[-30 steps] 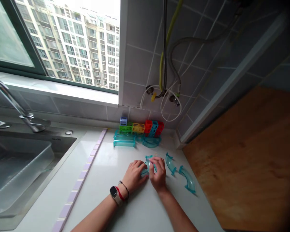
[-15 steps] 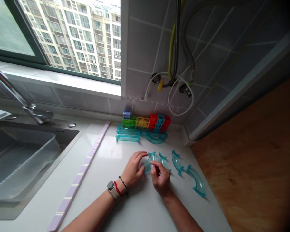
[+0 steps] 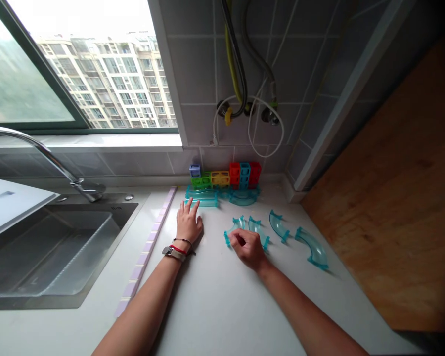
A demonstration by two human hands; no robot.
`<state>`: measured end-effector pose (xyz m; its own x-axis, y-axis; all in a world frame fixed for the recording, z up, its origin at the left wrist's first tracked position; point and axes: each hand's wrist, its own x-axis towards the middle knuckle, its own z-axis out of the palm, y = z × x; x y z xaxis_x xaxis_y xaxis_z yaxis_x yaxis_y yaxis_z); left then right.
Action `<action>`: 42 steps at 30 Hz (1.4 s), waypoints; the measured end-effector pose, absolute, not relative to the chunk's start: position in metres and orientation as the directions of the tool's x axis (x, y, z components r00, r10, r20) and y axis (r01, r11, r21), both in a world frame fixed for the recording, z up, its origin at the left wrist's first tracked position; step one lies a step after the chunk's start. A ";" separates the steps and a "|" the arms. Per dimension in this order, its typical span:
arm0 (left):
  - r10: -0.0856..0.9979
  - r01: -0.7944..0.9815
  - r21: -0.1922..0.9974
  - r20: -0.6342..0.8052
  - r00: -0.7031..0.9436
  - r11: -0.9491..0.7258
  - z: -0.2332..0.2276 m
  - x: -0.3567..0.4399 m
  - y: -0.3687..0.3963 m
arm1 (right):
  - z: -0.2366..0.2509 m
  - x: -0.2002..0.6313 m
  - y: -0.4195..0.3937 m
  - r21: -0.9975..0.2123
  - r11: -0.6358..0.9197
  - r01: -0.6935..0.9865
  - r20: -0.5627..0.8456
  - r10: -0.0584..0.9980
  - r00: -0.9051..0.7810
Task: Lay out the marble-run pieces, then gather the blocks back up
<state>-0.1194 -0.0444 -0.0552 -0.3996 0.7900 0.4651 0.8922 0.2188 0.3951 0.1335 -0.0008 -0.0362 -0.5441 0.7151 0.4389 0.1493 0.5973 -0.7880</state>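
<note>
Head view, hands at the surface. I see the fingers of my right hand curled and resting on the near ends of two curved teal track pieces; whether they pinch the plastic or merely press it, I cannot tell. These two curves lie side by side, touching at their near ends, on the white surface. My left hand lies flat and released, fingers spread, its tips just short of a straight teal track piece. To the right, a third curve and a fourth curve lie loose and apart, joined to nothing. At the back wall stands a row of coloured blocks with more teal track at its foot. A sink and faucet lie to the left. I judge the laying-out of track barely begun: two curves brought together, two curves and the straight piece unconnected.
</note>
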 end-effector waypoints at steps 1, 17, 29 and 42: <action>0.786 0.894 0.379 0.464 -0.408 0.241 -0.054 -0.118 -0.044 | -0.037 0.134 0.000 -0.792 0.592 0.147 0.439 0.720 -0.538; 0.800 0.904 0.364 0.462 -0.384 0.224 -0.052 -0.120 -0.046 | -0.036 0.130 0.001 -0.806 0.575 0.138 0.420 0.721 -0.551; 0.765 0.876 0.406 0.468 -0.443 0.259 -0.055 -0.119 -0.045 | -0.037 0.131 0.000 -0.820 0.553 0.145 0.377 0.713 -0.591; 0.683 0.691 0.710 0.438 -0.585 0.137 -0.043 -0.112 -0.046 | -0.038 0.130 0.003 -0.914 0.399 0.076 0.301 0.791 -0.532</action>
<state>-0.1116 -0.0460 -0.0432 -0.5851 0.6827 0.4377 0.6908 0.1369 0.7099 0.1302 0.0027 -0.0380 -0.5321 0.7914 0.3010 0.0762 0.3988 -0.9139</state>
